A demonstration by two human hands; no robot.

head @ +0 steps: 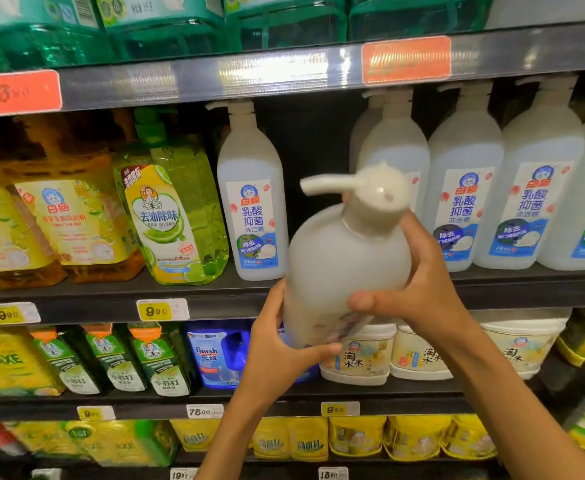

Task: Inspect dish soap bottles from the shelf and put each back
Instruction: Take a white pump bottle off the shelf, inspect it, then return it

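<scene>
A large white pump bottle of dish soap (339, 258) is held in front of the shelf, tilted with its pump top toward me. My left hand (277, 344) grips its lower part from the left. My right hand (419, 289) wraps its upper right side, thumb across the front. Its label faces mostly down and is blurred. Behind it a dark gap (315, 143) shows in the row of matching white bottles, between one bottle (253, 199) at the left and several (464, 188) at the right.
A green pump bottle (173, 216) and yellow bottles (72, 223) stand left on the same shelf (180, 292). Green jugs sit on the shelf above. Below are blue Finish packs (214, 355), white tubs (419, 355) and yellow pouches.
</scene>
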